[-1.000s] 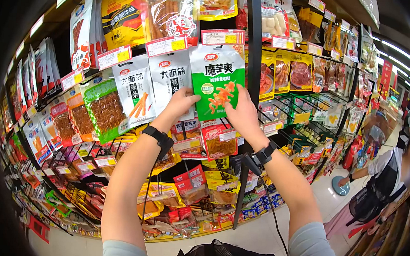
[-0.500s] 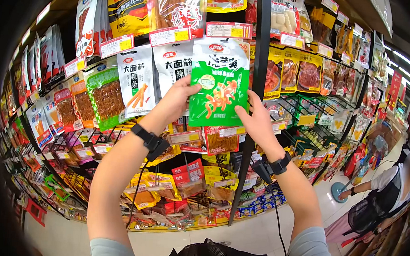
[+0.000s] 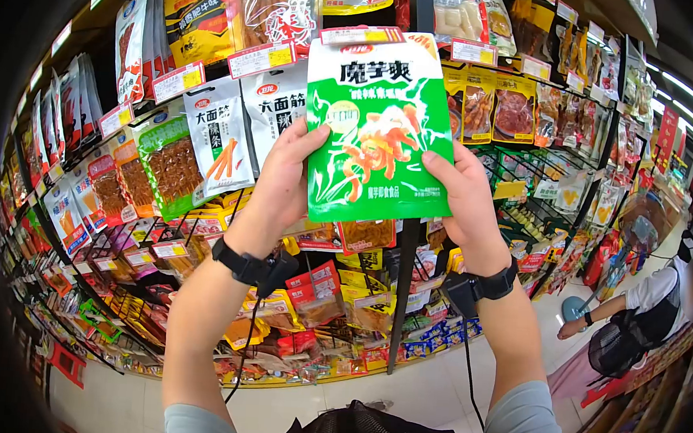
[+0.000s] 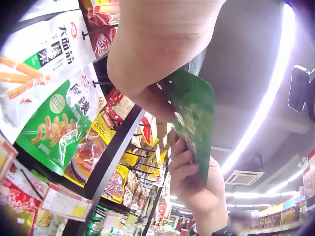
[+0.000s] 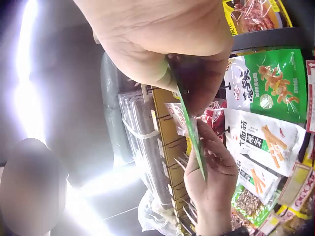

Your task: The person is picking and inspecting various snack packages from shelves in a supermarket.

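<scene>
A green-and-white snack bag [image 3: 376, 179] is held up in front of the rack, its printed face toward me in the head view. My left hand [image 3: 284, 177] pinches its left edge, thumb on the front and fingers behind. On the opposite edge, my right hand [image 3: 474, 208] grips it the same way. Both wrist views show the bag nearly edge-on, away from the shelf. A matching green bag [image 5: 275, 83] hangs on the rack behind. Beside it hang white snack bags [image 3: 220, 149] with sticks pictured on them.
Price tags [image 3: 178, 82] line the rack's front edges, and a black upright post [image 3: 403, 291] divides it. Lower hooks carry yellow and red packets [image 3: 314, 290]. At the right, another person [image 3: 642, 314] stands in the aisle on a tiled floor [image 3: 439, 389].
Both hands have brought the green-and-white bag away from the rack and closer to me, so it looks larger. The right hand has moved from the front of the bag to its right edge.
</scene>
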A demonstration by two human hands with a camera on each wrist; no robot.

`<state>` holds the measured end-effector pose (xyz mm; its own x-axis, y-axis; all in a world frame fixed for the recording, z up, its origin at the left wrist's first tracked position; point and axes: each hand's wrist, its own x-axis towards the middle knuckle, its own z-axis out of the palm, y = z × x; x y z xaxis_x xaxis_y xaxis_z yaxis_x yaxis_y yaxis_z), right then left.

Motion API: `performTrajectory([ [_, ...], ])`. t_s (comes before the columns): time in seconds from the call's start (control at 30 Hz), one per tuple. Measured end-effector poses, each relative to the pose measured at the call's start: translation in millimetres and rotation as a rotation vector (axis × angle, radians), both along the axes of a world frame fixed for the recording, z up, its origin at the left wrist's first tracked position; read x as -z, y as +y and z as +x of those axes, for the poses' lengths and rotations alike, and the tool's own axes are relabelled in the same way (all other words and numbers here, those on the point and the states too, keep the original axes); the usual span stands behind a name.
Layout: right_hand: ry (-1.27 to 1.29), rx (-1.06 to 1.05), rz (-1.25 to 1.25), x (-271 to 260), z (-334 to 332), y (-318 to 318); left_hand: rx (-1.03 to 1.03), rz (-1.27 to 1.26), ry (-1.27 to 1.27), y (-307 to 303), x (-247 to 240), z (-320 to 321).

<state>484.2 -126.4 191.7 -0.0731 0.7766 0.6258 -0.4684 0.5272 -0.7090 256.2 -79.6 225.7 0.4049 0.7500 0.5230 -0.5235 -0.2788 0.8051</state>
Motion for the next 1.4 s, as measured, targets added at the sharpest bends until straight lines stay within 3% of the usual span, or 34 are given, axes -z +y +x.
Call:
performTrajectory([
  [0.13,-0.056,0.010,-0.128,33,3,-16,0.014,-0.128,-0.044,-25,35,0],
  [0.23,-0.117,0.089,-0.184,79,2,-29,-0.128,-0.248,0.036,-52,78,-6],
  [0.33,-0.257,0.182,-0.174,126,-1,-45,-0.077,-0.368,0.119,-78,127,-20],
  [0.5,-0.209,0.107,-0.240,185,-32,-64,-0.055,-0.449,0.190,-112,204,-49],
  [0.63,-0.173,-0.029,-0.329,212,-67,-69,-0.135,-0.482,0.186,-128,228,-83],
  [0.83,-0.346,-0.254,-0.393,232,-120,-72,-0.270,-0.386,0.228,-153,247,-137],
  [1.07,-0.353,-0.467,-0.466,231,-247,-97,-0.428,-0.513,0.033,-220,272,-243],
  [1.23,-0.298,-0.711,-0.558,256,-386,-134,-0.542,-0.675,-0.143,-294,292,-363],
  [1.4,-0.419,-0.907,-0.615,293,-524,-174,-0.676,-0.760,-0.195,-377,327,-480],
])
